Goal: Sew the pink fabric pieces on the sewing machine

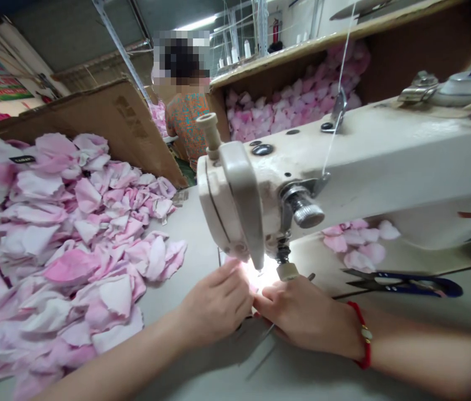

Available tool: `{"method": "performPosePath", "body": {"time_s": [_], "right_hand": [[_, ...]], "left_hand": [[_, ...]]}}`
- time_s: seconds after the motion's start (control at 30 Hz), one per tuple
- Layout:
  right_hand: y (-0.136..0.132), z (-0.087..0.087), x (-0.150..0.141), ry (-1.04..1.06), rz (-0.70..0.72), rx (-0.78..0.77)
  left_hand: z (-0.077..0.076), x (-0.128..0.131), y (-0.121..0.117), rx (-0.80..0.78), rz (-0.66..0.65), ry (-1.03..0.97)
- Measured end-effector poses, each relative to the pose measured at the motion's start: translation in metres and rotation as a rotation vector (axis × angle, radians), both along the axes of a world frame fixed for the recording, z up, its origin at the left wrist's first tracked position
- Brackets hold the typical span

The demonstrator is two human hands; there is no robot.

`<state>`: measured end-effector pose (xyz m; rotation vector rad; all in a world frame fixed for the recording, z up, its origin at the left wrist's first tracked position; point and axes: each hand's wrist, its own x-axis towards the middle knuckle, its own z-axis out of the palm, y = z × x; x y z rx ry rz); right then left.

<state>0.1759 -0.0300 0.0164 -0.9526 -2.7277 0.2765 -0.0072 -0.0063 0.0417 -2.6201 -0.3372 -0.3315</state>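
Observation:
Both hands meet under the head of a cream sewing machine (344, 161), right by the needle (282, 257) and its bright lamp glare. My left hand (216, 306) has its fingers curled and pinched on a small pink fabric petal (247, 278) at the presser foot. My right hand (302, 312), with a red cord bracelet at the wrist, presses its fingertips together on the same petal from the other side. The glare hides most of the petal. A white thread (335, 94) runs down to the machine.
A large heap of pink and white petals (64, 245) covers the table's left side. A few petals (356, 239) and blue thread snips (402, 284) lie behind the machine arm. Cardboard boxes (110, 122) and another person (185, 111) are beyond. More petals fill a shelf (294, 100).

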Motion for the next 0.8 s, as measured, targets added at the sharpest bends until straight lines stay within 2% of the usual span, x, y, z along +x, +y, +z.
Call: {"method": "performPosePath", "body": {"time_s": [0.17, 0.37, 0.5, 0.63, 0.73, 0.8], "right_hand": [[-0.003, 0.000, 0.000, 0.037, -0.034, -0.022], [-0.005, 0.000, 0.000, 0.058, -0.062, -0.089], [-0.007, -0.001, -0.002, 0.056, -0.082, -0.135], [-0.007, 0.005, 0.000, 0.063, -0.100, -0.200], [-0.001, 0.014, 0.014, 0.068, -0.076, -0.294], [0.008, 0.019, 0.027, 0.039, -0.155, -0.290]], "left_hand": [[-0.008, 0.001, 0.012, -0.131, 0.215, -0.081], [-0.012, 0.004, 0.007, -0.259, 0.191, -0.146], [-0.013, 0.009, 0.001, -0.367, 0.338, -0.228], [-0.020, 0.013, -0.001, -0.371, 0.450, -0.249], [-0.025, 0.013, -0.002, -0.320, 0.440, -0.234], [-0.026, 0.012, -0.002, -0.301, 0.412, -0.244]]}}
